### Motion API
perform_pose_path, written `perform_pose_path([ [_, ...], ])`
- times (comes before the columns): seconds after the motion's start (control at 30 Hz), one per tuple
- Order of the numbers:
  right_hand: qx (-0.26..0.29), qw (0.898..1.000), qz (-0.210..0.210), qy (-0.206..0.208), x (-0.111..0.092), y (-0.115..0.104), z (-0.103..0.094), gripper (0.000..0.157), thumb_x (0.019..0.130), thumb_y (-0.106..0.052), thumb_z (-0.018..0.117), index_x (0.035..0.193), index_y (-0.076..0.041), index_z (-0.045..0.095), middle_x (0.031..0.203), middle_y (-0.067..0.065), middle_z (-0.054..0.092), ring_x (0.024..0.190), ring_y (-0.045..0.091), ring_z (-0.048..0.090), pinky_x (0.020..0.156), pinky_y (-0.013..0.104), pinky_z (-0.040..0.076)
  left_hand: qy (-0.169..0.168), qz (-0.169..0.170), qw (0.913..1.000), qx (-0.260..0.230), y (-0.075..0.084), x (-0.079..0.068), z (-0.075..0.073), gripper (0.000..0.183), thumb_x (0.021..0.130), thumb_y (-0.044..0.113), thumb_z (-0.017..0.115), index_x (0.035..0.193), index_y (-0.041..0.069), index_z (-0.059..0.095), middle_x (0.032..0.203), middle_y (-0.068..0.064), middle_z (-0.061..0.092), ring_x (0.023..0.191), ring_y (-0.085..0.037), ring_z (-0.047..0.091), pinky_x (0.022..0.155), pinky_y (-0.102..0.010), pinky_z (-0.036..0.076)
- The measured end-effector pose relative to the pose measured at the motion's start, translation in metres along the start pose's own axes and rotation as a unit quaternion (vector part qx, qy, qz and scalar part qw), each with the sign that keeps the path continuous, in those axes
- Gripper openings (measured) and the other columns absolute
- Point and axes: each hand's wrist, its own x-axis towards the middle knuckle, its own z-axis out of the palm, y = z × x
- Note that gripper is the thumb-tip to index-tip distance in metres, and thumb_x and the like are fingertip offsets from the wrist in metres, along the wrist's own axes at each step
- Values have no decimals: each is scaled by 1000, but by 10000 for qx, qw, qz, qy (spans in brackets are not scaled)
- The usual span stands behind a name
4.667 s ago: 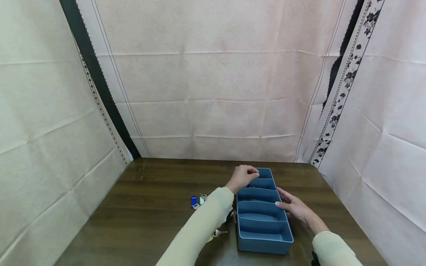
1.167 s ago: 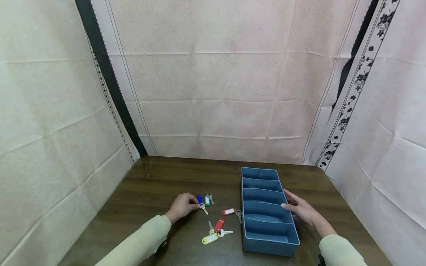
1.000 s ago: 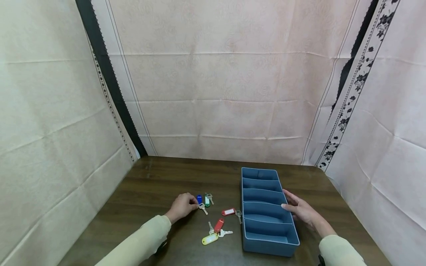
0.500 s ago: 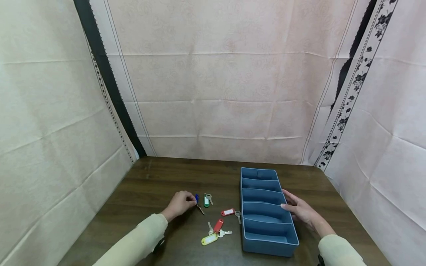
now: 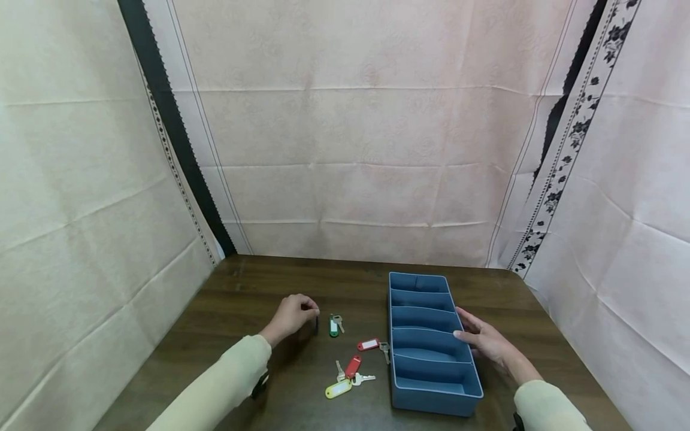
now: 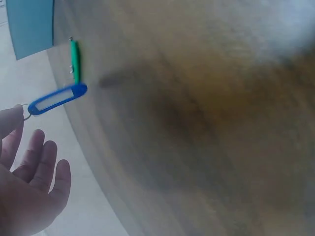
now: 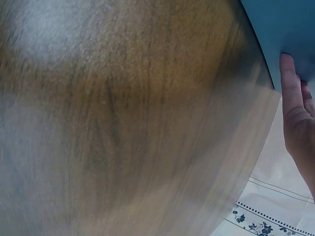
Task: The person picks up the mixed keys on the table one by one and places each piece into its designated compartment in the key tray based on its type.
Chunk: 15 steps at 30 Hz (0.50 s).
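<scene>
Currently, L hand (image 5: 291, 316) pinches blue tag (image 6: 57, 99) by ring (image 6: 29, 116), so tag hangs free; R hand (image 5: 487, 342), fingers (image 7: 292, 91) straight, touches box (image 5: 433, 401), prob. steadying it.

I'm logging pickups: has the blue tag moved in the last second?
Yes: the left hand lifted the blue tag off the table, slightly leftward from the green tag.
</scene>
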Motion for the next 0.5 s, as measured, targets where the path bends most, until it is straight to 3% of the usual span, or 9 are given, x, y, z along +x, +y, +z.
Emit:
perform_pose_path([
  [0.5, -64, 10000, 4, -45, 0, -1, -1, 77, 99, -26, 62, 159, -14, 16, 158, 27, 22, 136, 50, 36, 97, 59, 44, 30, -59, 9999, -142, 26, 14, -3, 4, 94, 18, 71, 91, 16, 73, 92, 2, 64, 83, -16, 57, 73, -34, 50],
])
